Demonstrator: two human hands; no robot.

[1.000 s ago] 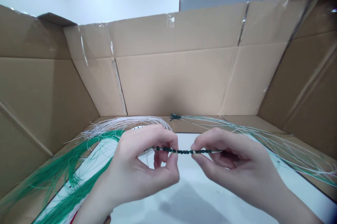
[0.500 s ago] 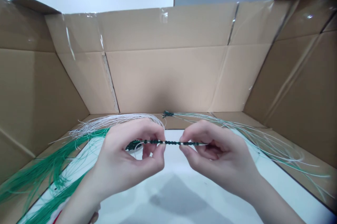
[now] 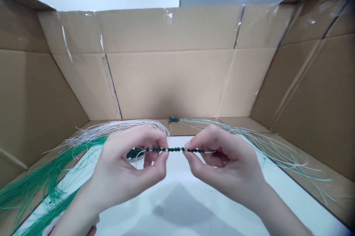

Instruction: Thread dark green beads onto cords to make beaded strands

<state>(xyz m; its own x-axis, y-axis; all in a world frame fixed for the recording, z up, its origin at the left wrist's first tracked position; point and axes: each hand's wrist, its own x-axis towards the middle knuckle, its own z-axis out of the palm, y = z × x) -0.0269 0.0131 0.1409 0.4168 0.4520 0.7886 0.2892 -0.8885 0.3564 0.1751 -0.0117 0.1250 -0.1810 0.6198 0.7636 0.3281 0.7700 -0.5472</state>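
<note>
A strand of small dark green beads stretches level between my hands, above the white surface. My left hand pinches it between thumb and forefinger, with more beads and a looped white thread showing inside the curl of the hand. My right hand pinches the strand's other side, and beads and a white thread end run on behind its fingertips. Behind my left fingers a pile of dark green beads is partly hidden.
Cardboard walls stand at the back and sides. White threads and green threads lie at the left. A bundle of beaded threads lies at the back, its threads trailing right. The white board is below.
The view has shifted slightly, so everything sits a little further left. Between my fingertips the beads now show as separate round ones, with a short bare stretch of thread by my right fingertips.
</note>
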